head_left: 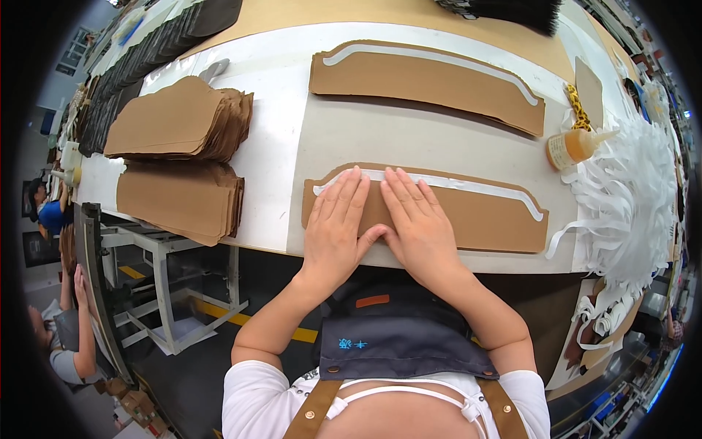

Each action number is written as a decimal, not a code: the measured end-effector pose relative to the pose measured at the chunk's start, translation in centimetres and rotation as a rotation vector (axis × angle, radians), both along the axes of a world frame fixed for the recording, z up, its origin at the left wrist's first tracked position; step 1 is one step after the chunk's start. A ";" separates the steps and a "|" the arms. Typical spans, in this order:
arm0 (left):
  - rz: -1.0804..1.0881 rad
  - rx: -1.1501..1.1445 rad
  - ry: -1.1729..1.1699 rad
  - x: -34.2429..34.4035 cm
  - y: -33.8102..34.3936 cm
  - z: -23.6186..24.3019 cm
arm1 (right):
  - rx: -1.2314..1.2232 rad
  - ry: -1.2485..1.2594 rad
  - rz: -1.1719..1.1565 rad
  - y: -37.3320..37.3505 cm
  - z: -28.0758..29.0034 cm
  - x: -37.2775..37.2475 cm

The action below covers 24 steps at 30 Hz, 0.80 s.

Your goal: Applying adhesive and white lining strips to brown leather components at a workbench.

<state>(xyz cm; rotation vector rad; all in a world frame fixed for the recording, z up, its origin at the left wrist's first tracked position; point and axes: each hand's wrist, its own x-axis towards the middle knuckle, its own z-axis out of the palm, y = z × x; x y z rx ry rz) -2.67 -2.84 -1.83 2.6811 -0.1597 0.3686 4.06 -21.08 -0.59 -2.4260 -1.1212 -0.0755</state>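
A long brown leather-like panel point(482, 227) lies flat in front of me, a white strip point(468, 184) running along its curved far edge. Flat on the panel's left half, with fingertips over the strip, rests my left hand point(333, 227). Beside it my right hand point(420, 223) lies flat near the panel's middle, fingers stretched out, the two thumbs touching. Neither hand grips anything. Farther back lies a second brown panel point(417, 84), or a thin stack of them, with a similar white strip point(439, 57) on top.
Two stacks of brown panels point(164, 121) point(175, 197) sit at left, with dark pieces point(139, 77) in a row behind. At right are a glue bottle point(570, 148), yellow-handled scissors point(578, 106) and a heap of white strips point(621, 197). Another person point(69, 336) is at far left.
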 end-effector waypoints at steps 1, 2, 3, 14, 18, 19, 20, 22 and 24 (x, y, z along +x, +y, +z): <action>-0.002 -0.001 0.003 0.1 -0.4 0.0 | -0.018 -0.013 -0.022 -0.5 0.1 0.0; 0.024 0.059 0.007 0.2 -0.8 0.1 | -0.036 -0.026 -0.044 -0.9 0.2 -0.1; 0.047 0.118 0.010 0.3 -1.1 0.2 | -0.037 -0.024 -0.048 -1.2 0.4 -0.2; 0.106 0.154 0.039 0.6 -2.2 0.0 | -0.065 -0.080 -0.249 -3.7 0.3 -1.5; 0.093 0.179 0.049 0.4 -2.0 0.1 | 0.034 -0.050 -0.236 -4.7 -0.1 -1.2; 0.088 0.181 0.046 0.4 -2.0 0.1 | 0.048 -0.047 -0.238 -5.0 -0.3 -1.1; 0.089 0.154 0.052 0.3 -2.0 0.1 | 0.062 -0.044 -0.239 -5.2 -0.5 -1.0; 0.090 0.129 0.061 0.0 -2.0 0.3 | 0.047 -0.045 -0.232 -5.5 -0.2 -1.0; 0.072 0.099 0.062 0.1 -1.9 0.4 | 0.033 -0.048 -0.224 -5.7 0.1 -1.0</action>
